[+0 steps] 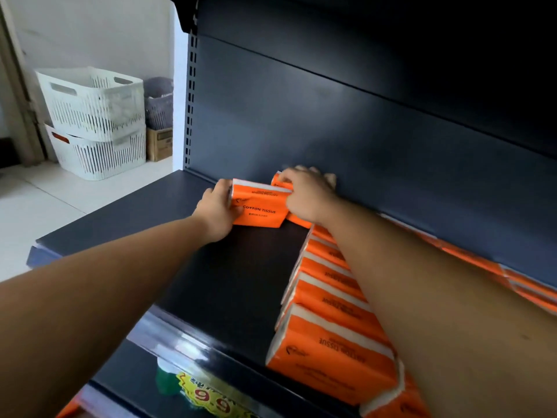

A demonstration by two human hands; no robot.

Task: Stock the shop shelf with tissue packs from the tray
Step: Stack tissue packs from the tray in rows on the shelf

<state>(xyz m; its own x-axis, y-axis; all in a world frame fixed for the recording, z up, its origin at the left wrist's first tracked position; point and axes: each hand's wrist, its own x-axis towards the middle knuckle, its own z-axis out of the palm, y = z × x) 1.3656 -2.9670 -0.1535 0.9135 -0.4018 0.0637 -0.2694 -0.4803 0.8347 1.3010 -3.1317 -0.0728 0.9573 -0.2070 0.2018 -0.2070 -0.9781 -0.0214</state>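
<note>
An orange tissue pack (259, 208) marked COTTON TISSUE stands near the back of the dark shelf (211, 267). My left hand (215, 211) grips its left end. My right hand (307, 193) rests over its right end and over another orange pack (281, 184) behind it, fingers reaching toward the back panel. A row of several orange packs (328, 300) runs from the front edge back under my right forearm. More orange packs (518, 285) lie along the back panel at the right, partly hidden by the arm.
Two stacked white slatted baskets (93, 122) stand on the pale floor at the left, with a grey basket (158, 104) and a cardboard box (159, 143) behind. An upper shelf (391, 19) overhangs. A yellow price tag (208, 396) sits on the lower shelf edge.
</note>
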